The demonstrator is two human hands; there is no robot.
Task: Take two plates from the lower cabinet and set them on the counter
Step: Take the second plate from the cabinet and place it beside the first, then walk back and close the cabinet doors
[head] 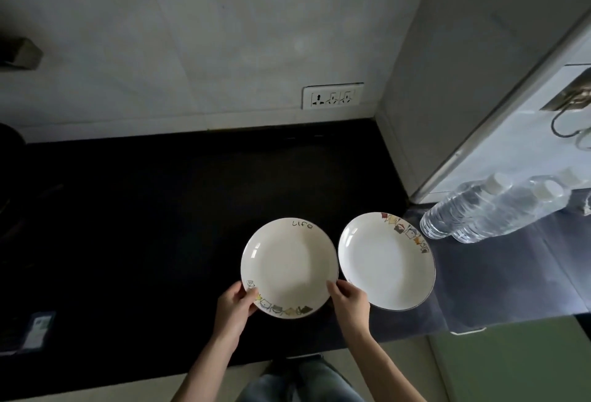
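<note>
Two white plates with small coloured pictures on their rims are side by side over the black counter (144, 209). The left plate (289, 267), marked "life" on its far rim, is gripped at its near left edge by my left hand (235, 305). The right plate (388, 260) is gripped at its near left edge by my right hand (350, 300). Both plates sit level, low over the counter near its front edge; whether they touch the surface I cannot tell. Their rims nearly meet in the middle.
Clear water bottles (473, 212) lie on the counter just right of the right plate. A grey panel (447, 65) walls the right side. A wall socket (332, 96) is on the tiled back wall. A small packet (38, 329) lies at the counter's front left.
</note>
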